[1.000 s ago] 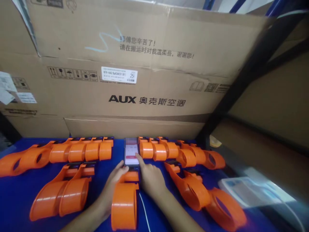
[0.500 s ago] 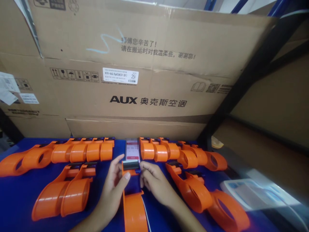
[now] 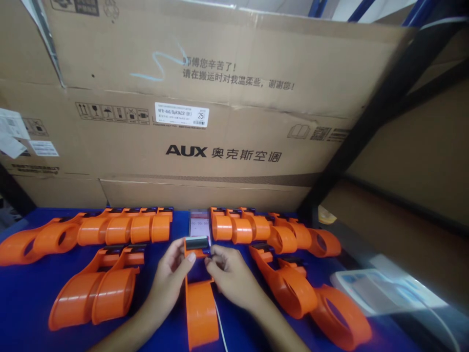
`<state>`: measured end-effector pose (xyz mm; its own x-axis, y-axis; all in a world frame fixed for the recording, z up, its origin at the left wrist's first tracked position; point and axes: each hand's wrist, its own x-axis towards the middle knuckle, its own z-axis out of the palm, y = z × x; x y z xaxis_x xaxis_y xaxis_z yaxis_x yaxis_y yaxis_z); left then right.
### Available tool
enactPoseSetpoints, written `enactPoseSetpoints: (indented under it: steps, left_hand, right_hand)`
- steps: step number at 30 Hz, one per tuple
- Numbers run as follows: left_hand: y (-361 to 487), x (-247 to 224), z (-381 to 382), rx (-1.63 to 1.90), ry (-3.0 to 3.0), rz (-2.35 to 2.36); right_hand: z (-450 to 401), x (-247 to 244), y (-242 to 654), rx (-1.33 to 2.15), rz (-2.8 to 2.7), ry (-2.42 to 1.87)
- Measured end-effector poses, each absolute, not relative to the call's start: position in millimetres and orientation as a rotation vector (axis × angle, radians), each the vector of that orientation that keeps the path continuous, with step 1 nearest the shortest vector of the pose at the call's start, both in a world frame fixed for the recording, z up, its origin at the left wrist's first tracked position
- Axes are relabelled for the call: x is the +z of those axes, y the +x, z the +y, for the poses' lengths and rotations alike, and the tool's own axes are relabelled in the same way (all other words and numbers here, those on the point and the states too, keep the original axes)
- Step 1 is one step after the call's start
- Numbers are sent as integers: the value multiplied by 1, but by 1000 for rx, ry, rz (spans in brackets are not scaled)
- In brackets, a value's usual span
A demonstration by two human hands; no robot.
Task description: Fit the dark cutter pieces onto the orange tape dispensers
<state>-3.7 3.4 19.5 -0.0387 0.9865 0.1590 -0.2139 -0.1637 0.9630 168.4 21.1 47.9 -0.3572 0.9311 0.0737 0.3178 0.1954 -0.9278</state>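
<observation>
One orange plastic dispenser with a black roller (image 3: 202, 313) sits lower centre, clasped by the left hand (image 3: 164, 283), seemingly for steadiness; the right hand (image 3: 236, 281) pinches its roller end. Beyond lies a slim pale-screened phone (image 3: 200, 227), probably placed for viewing.

Blue tabletop (image 3: 22, 303), orange tape dispensers (image 3: 114, 296), phone (image 3: 200, 228)

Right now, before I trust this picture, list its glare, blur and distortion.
Head view: soft highlights on the held orange dispenser and brighter streaks on the front-left pair; pale glare and smearing on the white device at right; the white label's smallest print blurred; the dispensers towards the side edges look stretched, probably wide-angle distortion.
</observation>
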Motion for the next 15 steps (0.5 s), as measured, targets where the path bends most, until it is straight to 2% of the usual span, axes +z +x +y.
enactPoseSetpoints:
  steps: [15]
  left_hand:
    - [-9, 12, 15, 1291, 1038, 1008]
  right_hand:
    - [21, 52, 172, 1219, -1831, -1323]
